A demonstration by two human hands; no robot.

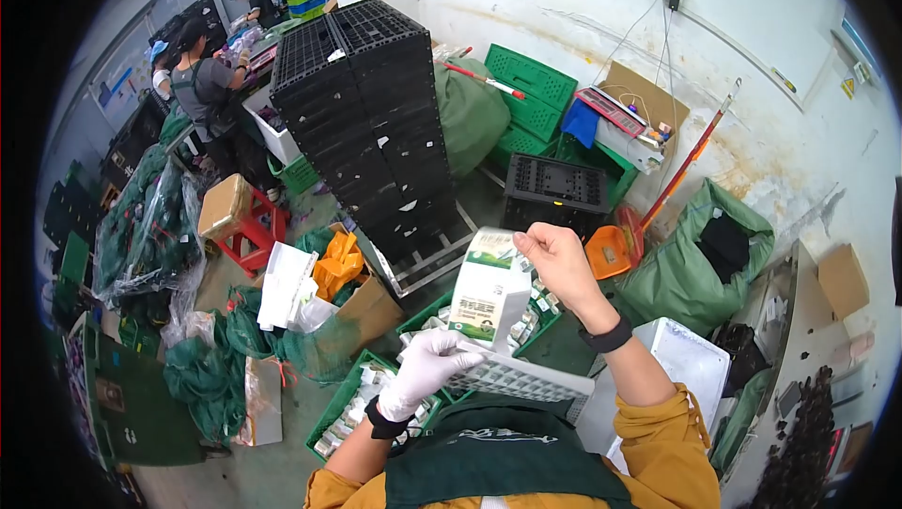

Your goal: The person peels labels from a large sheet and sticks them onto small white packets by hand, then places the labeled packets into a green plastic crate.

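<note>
My right hand [556, 260], bare with a black band at the wrist, pinches the top end of a strip of printed labels [479, 307], white with green bands, dark text and a barcode. The strip hangs upright before me, its lower part folded or curling behind. My left hand [423, 379], in a white glove, is closed at the strip's lower end. Just under those fingers a white slotted plastic basket [540, 379] lies tilted. Green crates [335, 412] beneath hold many small white-and-green packs, partly hidden by my arms and the basket.
A tall stack of black crates [376, 142] stands ahead. Left are a red stool [252, 246], a cardboard box [371, 312] and green netting [202, 382]. Right are an orange dustpan [609, 251], a green sack [691, 269] and a white bin [691, 351]. Other people [211, 86] stand far left.
</note>
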